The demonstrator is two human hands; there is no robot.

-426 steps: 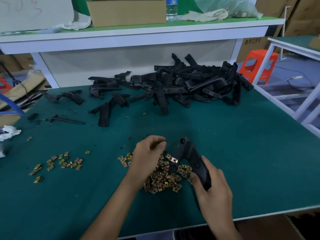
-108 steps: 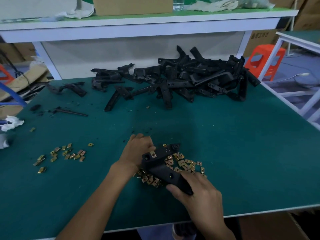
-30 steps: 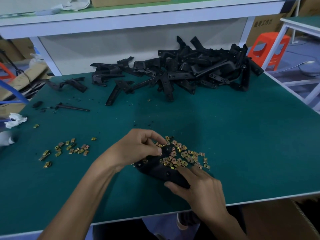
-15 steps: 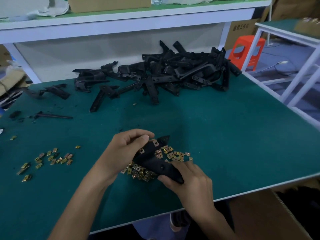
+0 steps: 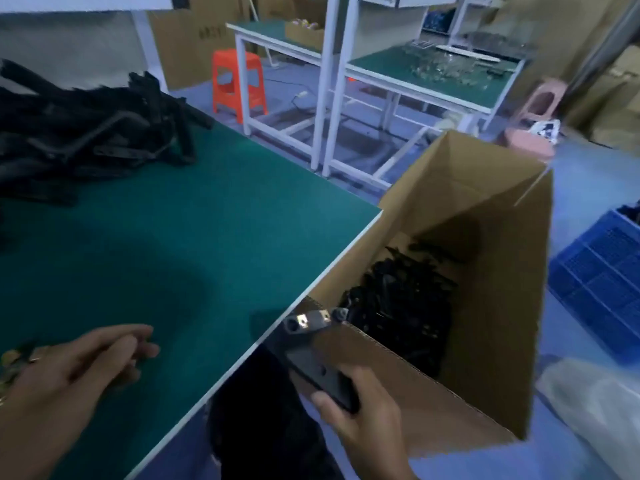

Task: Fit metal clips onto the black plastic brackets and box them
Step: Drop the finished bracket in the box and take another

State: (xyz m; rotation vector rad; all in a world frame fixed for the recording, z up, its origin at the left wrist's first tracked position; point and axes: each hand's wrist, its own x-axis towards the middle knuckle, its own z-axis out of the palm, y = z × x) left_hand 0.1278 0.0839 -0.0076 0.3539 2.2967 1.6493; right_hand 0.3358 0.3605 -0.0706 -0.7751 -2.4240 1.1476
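Head view puts our right hand point(image 5: 363, 407) nearest, just short of the near wall of the cardboard box point(image 5: 512, 306). Its fingers and thumb are wrapped round the lower end of a black bracket point(image 5: 311, 358). The bracket's upper end, carrying two metal clips point(image 5: 303, 320), shows against the box's near left corner, not yet down inside. To the left of the box our left hand point(image 5: 79, 362) hovers over the green table point(image 5: 194, 237) with its fingers loosely bent. Motion blur smears it, yet we make out nothing held in it. A few loose clips point(image 5: 10, 360) glint further left of the box, at the picture's edge. The box itself stands hard against the table's right edge, flaps raised, with a heap of boxed brackets point(image 5: 398, 306) lying in its bottom. Right of the box sit a pale plastic bag point(image 5: 595, 403) and, beyond it, a blue crate point(image 5: 602, 282). Far to the box's upper left, a pile of brackets point(image 5: 86, 133) sprawls across the table's back part. Behind the box we see an orange stool point(image 5: 235, 84), a second workbench point(image 5: 433, 74) and a pink stool point(image 5: 540, 109).
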